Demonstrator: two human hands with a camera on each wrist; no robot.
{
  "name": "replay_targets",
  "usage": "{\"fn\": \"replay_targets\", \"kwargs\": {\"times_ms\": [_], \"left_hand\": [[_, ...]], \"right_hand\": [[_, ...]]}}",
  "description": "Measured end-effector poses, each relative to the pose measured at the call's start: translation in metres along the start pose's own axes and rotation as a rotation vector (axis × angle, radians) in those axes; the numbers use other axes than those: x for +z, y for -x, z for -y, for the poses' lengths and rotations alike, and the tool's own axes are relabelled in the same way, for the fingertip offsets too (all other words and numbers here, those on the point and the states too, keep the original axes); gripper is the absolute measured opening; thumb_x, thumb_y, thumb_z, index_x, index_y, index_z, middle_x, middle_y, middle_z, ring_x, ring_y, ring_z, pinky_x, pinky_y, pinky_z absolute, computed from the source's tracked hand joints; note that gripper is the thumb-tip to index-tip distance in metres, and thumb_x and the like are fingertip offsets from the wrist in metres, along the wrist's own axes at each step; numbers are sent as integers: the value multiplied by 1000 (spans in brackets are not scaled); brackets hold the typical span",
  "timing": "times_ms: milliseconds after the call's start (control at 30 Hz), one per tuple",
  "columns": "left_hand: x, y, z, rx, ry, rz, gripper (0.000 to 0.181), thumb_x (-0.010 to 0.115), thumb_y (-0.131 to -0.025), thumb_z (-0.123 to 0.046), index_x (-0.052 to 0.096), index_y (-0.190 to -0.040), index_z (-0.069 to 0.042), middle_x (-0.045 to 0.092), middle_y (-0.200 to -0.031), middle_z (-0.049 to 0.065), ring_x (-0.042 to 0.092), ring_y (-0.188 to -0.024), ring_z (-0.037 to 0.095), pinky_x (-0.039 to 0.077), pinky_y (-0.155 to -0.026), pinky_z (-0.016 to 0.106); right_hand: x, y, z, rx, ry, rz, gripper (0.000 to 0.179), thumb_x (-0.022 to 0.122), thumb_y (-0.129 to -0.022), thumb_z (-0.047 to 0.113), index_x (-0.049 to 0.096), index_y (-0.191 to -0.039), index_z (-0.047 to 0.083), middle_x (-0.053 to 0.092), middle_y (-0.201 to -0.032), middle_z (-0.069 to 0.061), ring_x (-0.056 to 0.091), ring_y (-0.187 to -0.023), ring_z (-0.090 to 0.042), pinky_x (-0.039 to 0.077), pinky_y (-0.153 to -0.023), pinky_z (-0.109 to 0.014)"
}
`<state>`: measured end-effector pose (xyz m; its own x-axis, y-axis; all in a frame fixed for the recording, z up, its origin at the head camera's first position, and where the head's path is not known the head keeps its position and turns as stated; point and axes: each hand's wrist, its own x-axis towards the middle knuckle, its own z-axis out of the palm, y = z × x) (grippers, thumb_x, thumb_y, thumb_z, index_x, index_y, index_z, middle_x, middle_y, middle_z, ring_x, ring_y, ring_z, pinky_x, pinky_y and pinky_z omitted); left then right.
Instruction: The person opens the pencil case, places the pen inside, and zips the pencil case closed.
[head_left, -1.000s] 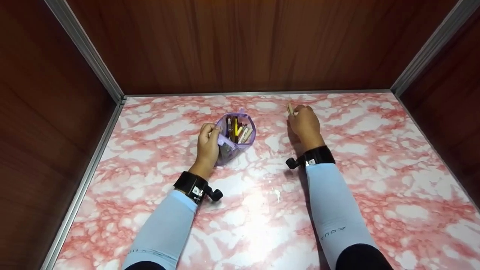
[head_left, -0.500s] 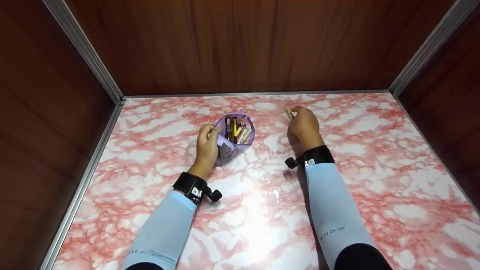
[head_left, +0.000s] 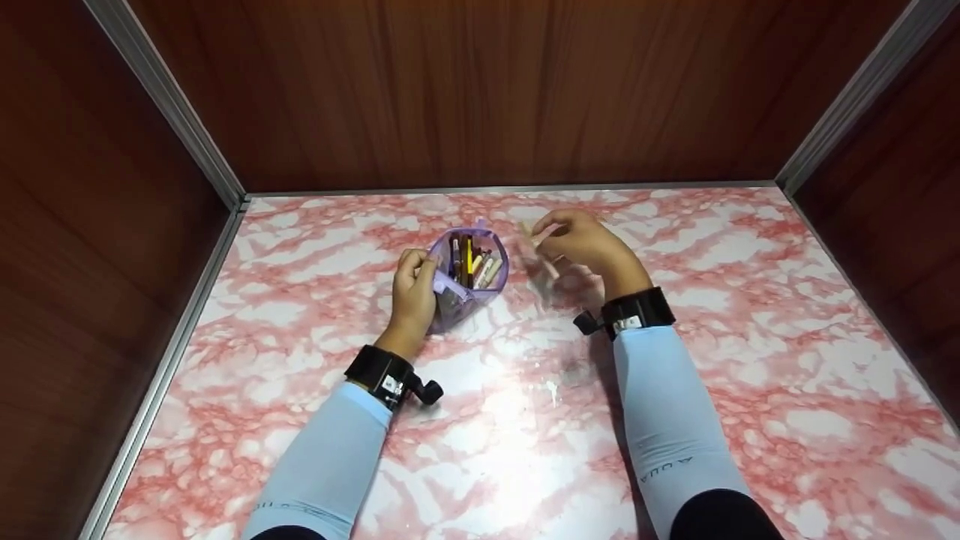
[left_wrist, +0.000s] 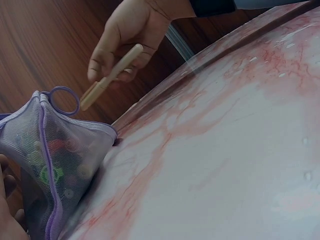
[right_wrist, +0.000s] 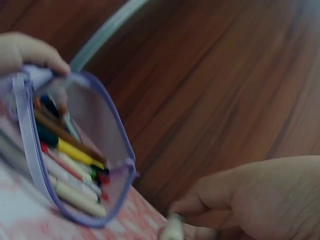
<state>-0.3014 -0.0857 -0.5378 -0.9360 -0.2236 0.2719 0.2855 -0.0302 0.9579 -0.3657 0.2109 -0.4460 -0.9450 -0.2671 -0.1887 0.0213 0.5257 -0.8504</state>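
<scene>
My left hand (head_left: 414,292) grips the near left rim of a purple-edged mesh pencil case (head_left: 456,306) on the table. The case's mouth gapes upward, and several pens and markers (right_wrist: 75,150) lean inside it, one of them yellow. To the right of the case, my right hand (head_left: 589,244) pinches a cream-coloured pen (left_wrist: 115,74) between thumb and fingers. In the left wrist view the pen slants in the air, its lower end close to the case's purple zip ring (left_wrist: 65,100). Part of my left hand is hidden behind the case in that view.
The table (head_left: 480,465) has a glossy red-and-white marbled top. Dark wood-look panels (head_left: 480,90) close it off at the back and both sides, with metal strips (head_left: 510,187) along the edges. Each wrist wears a black camera strap (head_left: 637,309).
My right hand has come left and lifted the cream pen from the back of the table toward the pencil case. The left hand and the case stay nearly still.
</scene>
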Motion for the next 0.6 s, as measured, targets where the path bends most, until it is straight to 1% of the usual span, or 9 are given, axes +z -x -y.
{"fn": "replay_targets", "kwargs": {"times_ms": [67, 200, 300, 367, 400, 500, 533, 600], "left_hand": [[0, 0, 0, 3, 1, -2, 19, 59, -111, -9, 66, -94, -5, 56, -105, -4, 56, -101, 13, 52, -87, 22], [1, -1, 1, -2, -1, -6, 19, 59, -112, -9, 66, -96, -3, 56, -103, -4, 57, -96, 12, 52, -83, 22], [1, -1, 1, -3, -14, 1, 20, 59, -113, -11, 66, -97, -1, 56, -103, -4, 57, -95, 12, 52, -83, 22], [0, -1, 1, 0, -23, 5, 21, 58, -113, -12, 65, -97, -2, 55, -101, -3, 57, -95, 12, 51, -83, 22], [0, -1, 1, 5, -26, 7, 20, 58, -113, -12, 65, -96, -2, 55, -101, -3, 56, -95, 12, 50, -83, 22], [0, 0, 1, 11, -26, 15, 20, 58, -112, -11, 64, -94, -6, 54, -99, -2, 55, -93, 13, 49, -81, 23], [-2, -3, 9, 22, -7, 20, 21, 59, -112, -16, 64, -93, -8, 55, -99, -2, 56, -93, 12, 50, -81, 22], [-3, -4, 10, 25, -5, 27, 21, 59, -112, -16, 64, -93, -10, 55, -100, -2, 56, -94, 13, 50, -82, 23]], "right_hand": [[6, 1, 6, -30, -13, 81, 29, 72, -97, 7, 75, -125, 7, 77, -110, -11, 75, -90, -23, 68, -84, -41], [21, 1, 16, -66, -50, 216, 25, 72, -99, 6, 75, -122, 0, 78, -102, -8, 74, -83, -19, 68, -76, -34], [33, -1, 19, -64, -85, 266, 24, 73, -101, 5, 74, -123, -4, 78, -98, -4, 73, -81, -16, 67, -74, -31], [40, -3, 19, -47, -109, 260, 24, 74, -102, 5, 75, -124, -4, 78, -98, -2, 71, -81, -15, 66, -76, -31], [43, -5, 19, -37, -127, 244, 23, 75, -102, 5, 75, -124, -3, 77, -98, -2, 71, -81, -14, 66, -77, -32], [56, -11, 16, -3, -178, 165, 20, 76, -103, 5, 76, -122, 1, 75, -102, -1, 70, -82, -13, 66, -79, -33], [61, -13, 15, 11, -200, 138, 18, 76, -104, 6, 76, -122, 3, 75, -104, -2, 70, -81, -14, 67, -79, -34], [72, -18, 14, 34, -247, 85, 16, 77, -105, 5, 76, -121, 4, 75, -107, -4, 71, -81, -14, 68, -79, -33]]}}
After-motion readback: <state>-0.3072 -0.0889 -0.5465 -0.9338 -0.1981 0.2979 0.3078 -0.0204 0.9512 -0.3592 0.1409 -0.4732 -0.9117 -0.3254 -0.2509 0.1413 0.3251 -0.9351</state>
